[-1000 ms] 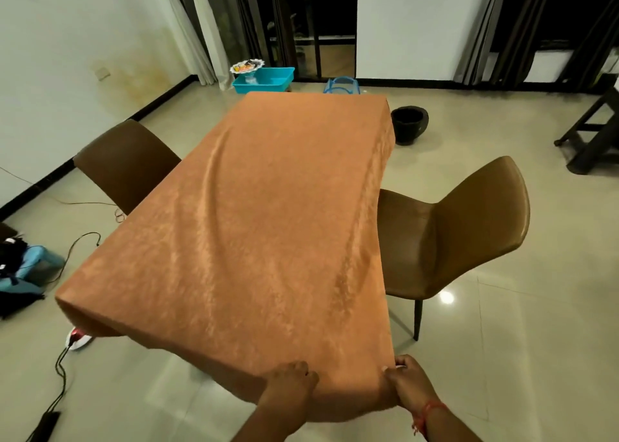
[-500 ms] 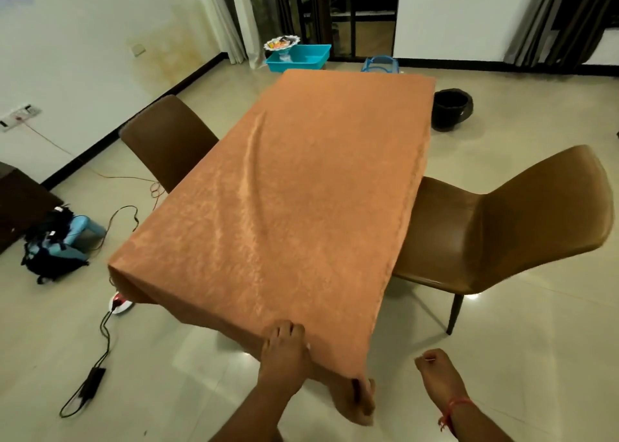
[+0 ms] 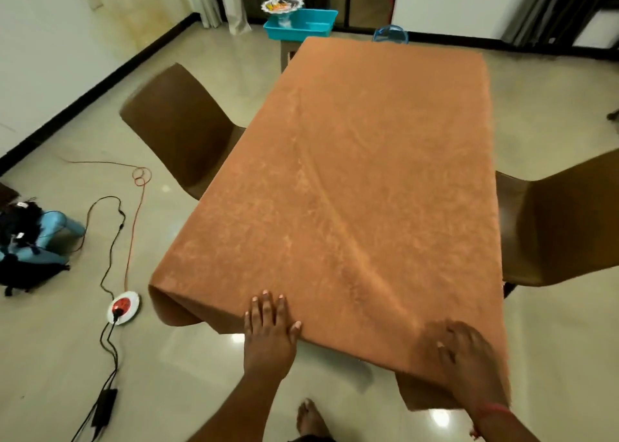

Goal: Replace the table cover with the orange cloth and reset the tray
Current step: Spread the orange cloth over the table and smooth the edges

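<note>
At the near edge of the table, both hands lie on the orange cloth (image 3: 361,187). The left hand (image 3: 269,327) rests flat, palm down, fingers (image 3: 264,304) straight and slightly fanned, thumb out to the side, pressing the fabric onto the tabletop just where it turns over the edge. It pinches nothing. The right hand (image 3: 464,351) is blurred; its fingers look loosely spread over the cloth at the near right corner, touching the fabric from above — whether any fingertip is hooked into a fold I cannot tell. A red thread bracelet (image 3: 492,408) circles that wrist.

Ahead of both hands the cloth covers the whole tabletop, with a long crease running from near the right hand up toward the far left part of the table. Left of the left hand, the cloth's corner hangs in a rolled fold over the table corner; below the right hand another flap hangs down.

Far beyond the hands, past the table's far end, a turquoise tray (image 3: 308,24) sits on a low stand with a white dish (image 3: 282,5) of small items at its left end — well apart from both hands.

Brown chairs stand to either side: one left (image 3: 177,123), one right (image 3: 562,230). On the floor left of the left hand lie a round power socket (image 3: 123,307) with cables, and a dark bag (image 3: 23,257) farther left. A bare foot (image 3: 310,420) shows between the forearms.
</note>
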`<state>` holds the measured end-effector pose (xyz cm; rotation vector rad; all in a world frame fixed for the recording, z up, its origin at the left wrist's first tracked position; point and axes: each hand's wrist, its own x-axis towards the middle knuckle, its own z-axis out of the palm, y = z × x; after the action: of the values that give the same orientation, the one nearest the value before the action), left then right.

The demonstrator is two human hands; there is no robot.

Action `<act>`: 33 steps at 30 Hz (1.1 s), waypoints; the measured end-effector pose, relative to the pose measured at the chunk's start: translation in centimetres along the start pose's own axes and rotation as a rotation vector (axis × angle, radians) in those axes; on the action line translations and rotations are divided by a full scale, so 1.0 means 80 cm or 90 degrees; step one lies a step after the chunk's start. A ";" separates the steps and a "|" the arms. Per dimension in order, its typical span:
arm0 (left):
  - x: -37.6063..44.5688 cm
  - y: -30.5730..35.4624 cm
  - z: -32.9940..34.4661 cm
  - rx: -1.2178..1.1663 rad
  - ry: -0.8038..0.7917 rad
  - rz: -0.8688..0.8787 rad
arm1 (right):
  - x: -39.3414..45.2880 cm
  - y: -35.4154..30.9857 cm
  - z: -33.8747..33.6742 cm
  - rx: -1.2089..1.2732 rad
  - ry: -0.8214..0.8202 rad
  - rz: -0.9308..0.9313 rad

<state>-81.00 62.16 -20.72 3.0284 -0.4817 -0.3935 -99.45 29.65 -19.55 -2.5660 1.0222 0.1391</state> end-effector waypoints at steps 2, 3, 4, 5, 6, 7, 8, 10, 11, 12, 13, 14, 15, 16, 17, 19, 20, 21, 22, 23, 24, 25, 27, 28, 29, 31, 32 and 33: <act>-0.006 -0.014 0.005 -0.005 -0.016 0.005 | -0.014 -0.006 0.024 -0.031 -0.054 0.014; -0.011 -0.017 0.005 -0.013 -0.022 0.001 | -0.018 -0.004 0.032 -0.058 -0.077 0.018; -0.015 -0.020 0.005 -0.021 -0.027 -0.002 | -0.022 -0.001 0.036 -0.088 -0.101 0.025; -0.020 -0.023 0.006 -0.027 -0.029 -0.002 | -0.025 0.001 0.038 -0.110 -0.116 0.032; -0.023 -0.028 0.004 -0.025 -0.029 0.002 | -0.027 0.003 0.040 -0.112 -0.126 0.041; -0.027 -0.034 0.002 -0.020 -0.030 0.010 | -0.029 0.001 0.041 -0.116 -0.127 0.043; -0.029 -0.041 0.000 -0.012 -0.034 0.021 | -0.034 -0.003 0.041 -0.112 -0.128 0.050; -0.029 -0.051 -0.002 0.002 -0.044 0.036 | -0.041 -0.015 0.038 -0.103 -0.123 0.068; -0.028 -0.055 -0.004 0.006 -0.049 0.038 | -0.045 -0.022 0.036 -0.101 -0.120 0.082; -0.028 -0.056 -0.010 0.006 -0.063 0.042 | -0.048 -0.028 0.033 -0.103 -0.115 0.091; -0.028 -0.059 -0.017 0.011 -0.075 0.052 | -0.050 -0.034 0.031 -0.102 -0.108 0.100; -0.029 -0.064 -0.025 0.018 -0.091 0.066 | -0.053 -0.038 0.030 -0.102 -0.104 0.105; -0.029 -0.069 -0.032 0.021 -0.104 0.085 | -0.055 -0.042 0.029 -0.098 -0.099 0.106; -0.029 -0.079 -0.037 0.027 -0.117 0.101 | -0.059 -0.044 0.030 -0.095 -0.095 0.103; -0.025 -0.090 -0.041 0.029 -0.125 0.112 | -0.061 -0.047 0.030 -0.092 -0.089 0.096; -0.019 -0.117 -0.046 0.043 -0.116 0.119 | -0.068 -0.051 0.032 -0.081 -0.083 0.096; -0.014 -0.129 -0.050 0.051 -0.109 0.115 | -0.068 -0.054 0.032 -0.073 -0.081 0.098; -0.010 -0.143 -0.051 0.055 -0.114 0.109 | -0.072 -0.056 0.032 -0.068 -0.084 0.109; -0.005 -0.155 -0.055 0.058 -0.121 0.106 | -0.074 -0.059 0.031 -0.061 -0.091 0.122; 0.000 -0.168 -0.057 0.059 -0.131 0.103 | -0.078 -0.063 0.030 -0.054 -0.102 0.136; 0.005 -0.179 -0.060 0.060 -0.139 0.101 | -0.083 -0.067 0.030 -0.050 -0.116 0.146; 0.012 -0.187 -0.065 0.058 -0.146 0.099 | -0.085 -0.072 0.030 -0.047 -0.129 0.153; 0.026 -0.201 -0.077 0.051 -0.157 0.106 | -0.090 -0.087 0.033 -0.034 -0.148 0.177; 0.034 -0.209 -0.081 0.049 -0.153 0.118 | -0.093 -0.098 0.037 -0.025 -0.145 0.188; 0.043 -0.219 -0.085 0.050 -0.151 0.134 | -0.097 -0.108 0.043 -0.016 -0.137 0.198; 0.059 -0.240 -0.091 0.053 -0.156 0.157 | -0.107 -0.132 0.060 -0.003 -0.120 0.213; 0.065 -0.253 -0.093 0.052 -0.160 0.163 | -0.112 -0.147 0.071 -0.004 -0.114 0.219; 0.070 -0.266 -0.095 0.049 -0.162 0.164 | -0.118 -0.162 0.081 -0.013 -0.110 0.221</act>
<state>-67.59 80.68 -16.61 2.9451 -0.9092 -0.7612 -97.24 46.79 -19.47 -2.3229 1.3909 0.4552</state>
